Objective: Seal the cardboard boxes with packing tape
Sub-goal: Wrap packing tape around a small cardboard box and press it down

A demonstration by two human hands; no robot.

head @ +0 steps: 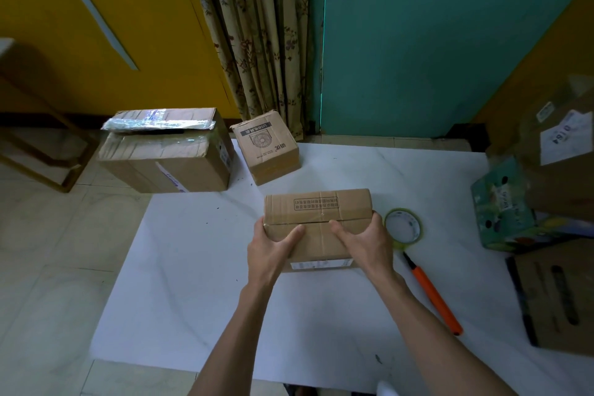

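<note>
Small brown cardboard box with shut flaps sits in the middle of the smooth white table. Left hand and right hand hold its sides, thumbs on top. A round yellow tape roll lies just right.

I worked in a home room: floral curtain, teal door with knob, tiled floor.

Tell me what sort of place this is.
Likely a home room used for packing parcels: floral curtain beside a teal door, cardboard boxes and a tape roll on a white table.
</note>
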